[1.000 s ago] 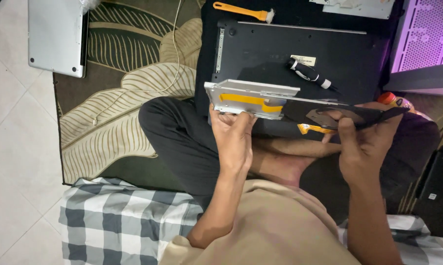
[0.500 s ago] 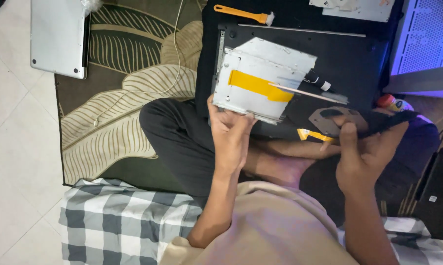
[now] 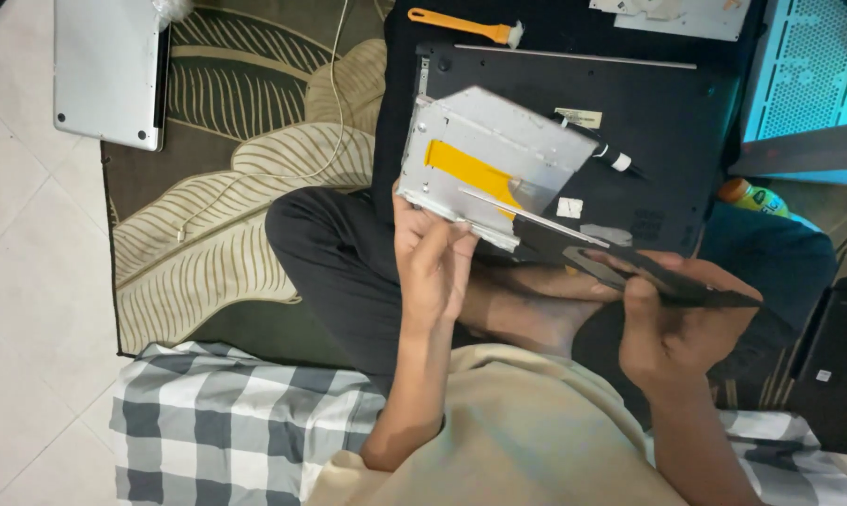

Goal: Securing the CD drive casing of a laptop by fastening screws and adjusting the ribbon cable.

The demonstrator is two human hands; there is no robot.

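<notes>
The left hand (image 3: 433, 267) grips the near edge of a flat silver metal drive casing with a yellow strip (image 3: 484, 169), tilting it over the black laptop base (image 3: 667, 122). To its right, the right hand (image 3: 672, 323) clasps a thin dark tray piece (image 3: 662, 278).

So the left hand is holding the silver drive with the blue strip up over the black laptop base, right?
Not quite. The head view shows the strip is yellow, not blue. The rest stands: the left hand holds the silver drive up over the black laptop base.
</notes>
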